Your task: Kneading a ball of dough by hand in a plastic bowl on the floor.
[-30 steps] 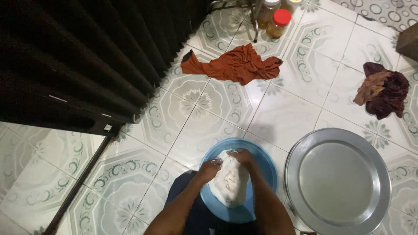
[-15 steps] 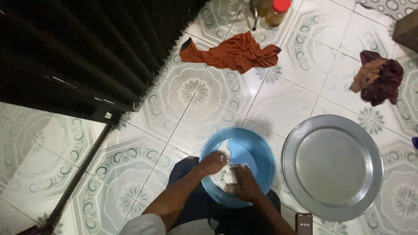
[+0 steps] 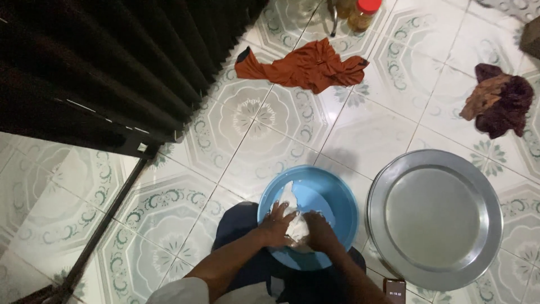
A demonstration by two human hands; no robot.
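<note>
A blue plastic basin (image 3: 337, 194) sits on the tiled floor in front of me. Both hands are inside it, pressed together on a wet white cloth (image 3: 293, 217). My left hand (image 3: 277, 224) grips the cloth's left side. My right hand (image 3: 316, 229) clutches the right side, close against the other hand. A strip of the cloth trails up toward the basin's far rim.
A large round metal tray (image 3: 436, 217) lies right of the basin. An orange cloth (image 3: 306, 65) and a dark red and brown cloth (image 3: 498, 98) lie on the floor farther off. A red-lidded jar (image 3: 363, 14) stands at the top. Dark curtain (image 3: 101, 67) at left. A phone (image 3: 395, 290) lies near the bottom.
The white cloth has been bunched smaller between my hands, which moved lower in the basin. The view shifted a little downward and left.
</note>
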